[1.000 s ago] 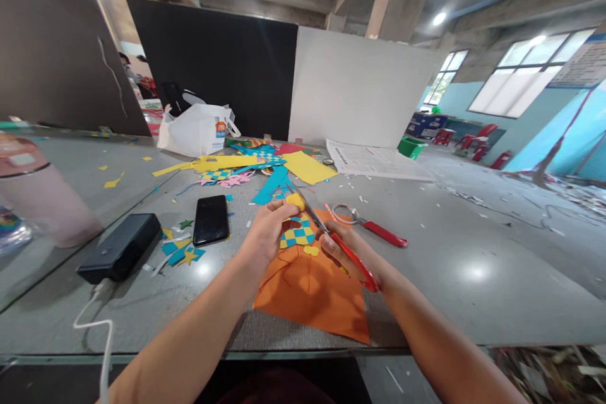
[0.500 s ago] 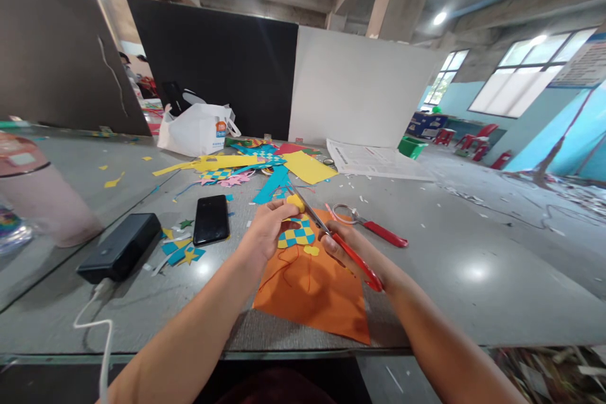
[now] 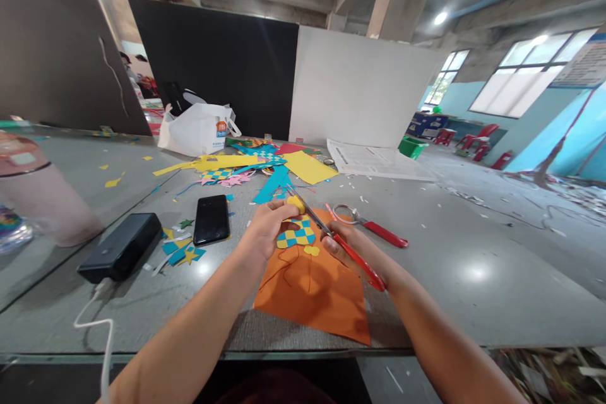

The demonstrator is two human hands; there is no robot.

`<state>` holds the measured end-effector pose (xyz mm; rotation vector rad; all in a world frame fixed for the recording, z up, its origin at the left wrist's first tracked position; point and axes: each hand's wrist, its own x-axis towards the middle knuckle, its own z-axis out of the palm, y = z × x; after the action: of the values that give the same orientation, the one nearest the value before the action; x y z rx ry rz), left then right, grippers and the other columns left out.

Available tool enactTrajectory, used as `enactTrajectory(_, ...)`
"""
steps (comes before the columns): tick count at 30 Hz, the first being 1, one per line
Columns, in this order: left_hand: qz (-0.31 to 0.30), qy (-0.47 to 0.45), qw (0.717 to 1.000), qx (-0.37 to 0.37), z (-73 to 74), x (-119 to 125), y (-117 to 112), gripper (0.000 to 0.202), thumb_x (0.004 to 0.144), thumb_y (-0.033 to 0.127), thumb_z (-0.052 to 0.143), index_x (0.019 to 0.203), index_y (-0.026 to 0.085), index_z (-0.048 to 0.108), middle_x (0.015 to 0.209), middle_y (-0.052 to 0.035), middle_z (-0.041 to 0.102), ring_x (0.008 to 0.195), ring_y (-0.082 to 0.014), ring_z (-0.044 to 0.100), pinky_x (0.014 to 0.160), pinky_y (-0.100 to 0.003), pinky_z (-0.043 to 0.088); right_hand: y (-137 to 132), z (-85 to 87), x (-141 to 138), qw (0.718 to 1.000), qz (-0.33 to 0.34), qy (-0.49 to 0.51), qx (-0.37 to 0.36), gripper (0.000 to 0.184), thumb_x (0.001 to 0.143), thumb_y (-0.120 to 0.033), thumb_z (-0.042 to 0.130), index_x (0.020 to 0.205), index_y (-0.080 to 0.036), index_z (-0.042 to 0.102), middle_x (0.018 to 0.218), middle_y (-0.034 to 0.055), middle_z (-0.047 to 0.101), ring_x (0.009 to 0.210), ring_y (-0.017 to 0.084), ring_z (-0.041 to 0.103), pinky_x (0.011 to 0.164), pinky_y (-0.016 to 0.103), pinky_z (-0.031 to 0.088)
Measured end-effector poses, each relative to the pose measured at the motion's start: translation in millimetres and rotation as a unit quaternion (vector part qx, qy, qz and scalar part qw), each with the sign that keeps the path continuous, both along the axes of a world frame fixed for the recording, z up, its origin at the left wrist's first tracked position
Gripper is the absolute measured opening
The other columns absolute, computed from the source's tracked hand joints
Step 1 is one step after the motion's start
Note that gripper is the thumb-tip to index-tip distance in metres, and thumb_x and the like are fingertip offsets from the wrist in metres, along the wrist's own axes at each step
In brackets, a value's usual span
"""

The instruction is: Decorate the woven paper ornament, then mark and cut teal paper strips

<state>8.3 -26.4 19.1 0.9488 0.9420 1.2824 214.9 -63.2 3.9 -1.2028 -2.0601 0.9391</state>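
Note:
My left hand is closed, pinching a small yellow paper piece above an orange sheet. My right hand grips red-handled scissors, and their blades reach up to the yellow piece. A woven blue-and-yellow checkered paper shape lies on the orange sheet just under both hands, with a small yellow scrap beside it and thin red threads trailing below.
A second pair of red-handled scissors lies right of my hands. A black phone, a black power bank with white cable, and paper scraps sit left. Coloured paper, a white bag and newspaper lie further back.
Almost nothing differs. My right hand with the scissors has shifted very slightly; my left hand keeps its pinch on the yellow piece.

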Motion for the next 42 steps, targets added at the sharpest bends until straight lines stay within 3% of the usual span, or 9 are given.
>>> enactTrajectory(22, -0.006, 0.005, 1.000, -0.019, -0.5, 0.3, 0.5, 0.021, 0.046, 0.026, 0.079, 0.063, 0.014, 0.076, 0.077, -0.0090, 0.073, 0.072, -0.0188, 0.066, 0.056, -0.024, 0.053, 5.1, -2.8, 4.1, 0.998, -0.005, -0.049, 0.033, 0.062, 0.092, -0.080, 0.047, 0.094, -0.019, 0.057, 0.071, 0.0003, 0.054, 0.063, 0.016, 0.050, 0.057, 0.027, 0.035)
enactTrajectory(33, 0.017, -0.030, 0.999, -0.016, -6.1, 3.7, 0.3, 0.018, 0.046, 0.025, 0.081, 0.056, 0.016, 0.070, 0.073, -0.0100, 0.073, 0.071, -0.0190, 0.064, 0.058, -0.026, 0.053, 4.5, -3.8, 2.9, 0.999, -0.011, -0.033, 0.033, 0.061, 0.092, -0.080, 0.047, 0.093, -0.019, 0.056, 0.067, -0.0020, 0.050, 0.060, 0.014, 0.046, 0.055, 0.026, 0.032)
enactTrajectory(42, 0.024, -0.050, 0.998, -0.005, -9.6, 4.9, 0.7, 0.017, 0.046, 0.024, 0.083, 0.058, 0.016, 0.074, 0.070, -0.0066, 0.070, 0.068, -0.0161, 0.061, 0.056, -0.024, 0.052, 3.8, -5.2, 1.1, 1.000, -0.017, -0.014, 0.016, 0.061, 0.092, -0.079, 0.049, 0.092, -0.019, 0.055, 0.068, -0.0029, 0.048, 0.059, 0.013, 0.043, 0.054, 0.026, 0.031)
